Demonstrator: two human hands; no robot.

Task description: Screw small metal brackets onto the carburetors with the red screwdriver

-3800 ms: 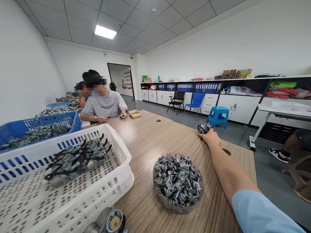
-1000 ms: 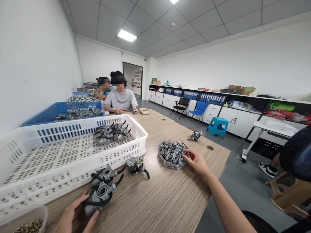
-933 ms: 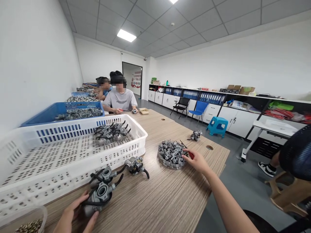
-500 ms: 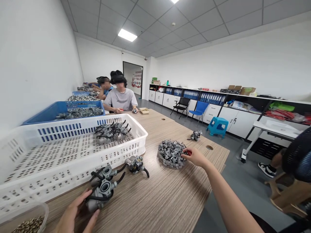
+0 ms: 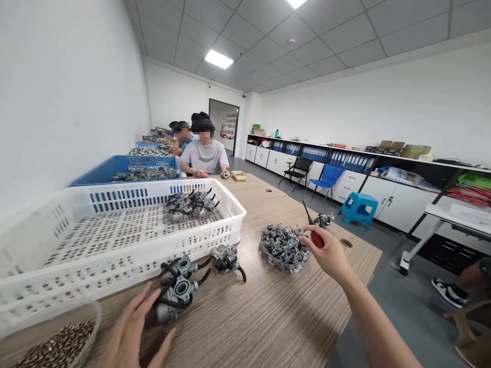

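Note:
My left hand (image 5: 134, 327) is open beside a grey metal carburetor (image 5: 177, 294) with a black hose, its fingers spread and the fingertips close to it. Whether they touch it is hard to tell. Right behind stands a second carburetor (image 5: 182, 267), and a third carburetor (image 5: 226, 257) lies a bit farther to the right. My right hand (image 5: 326, 250) is closed around the red handle of a screwdriver (image 5: 316, 238), whose dark shaft points up and away. That hand is at the right rim of a clear round bowl (image 5: 264, 253) heaped with small grey metal parts.
A white perforated crate (image 5: 126, 276) holding several carburetors fills the left side. At the lower left is a clear tub (image 5: 97, 312) of small brass-coloured parts. Another carburetor (image 5: 324, 220) lies beyond my right hand. A co-worker (image 5: 205, 156) sits across the table.
My right hand has lifted the screwdriver, turning its shaft upward beside the bowl. My left fingers have loosened from around the front carburetor. The camera view has swung slightly left.

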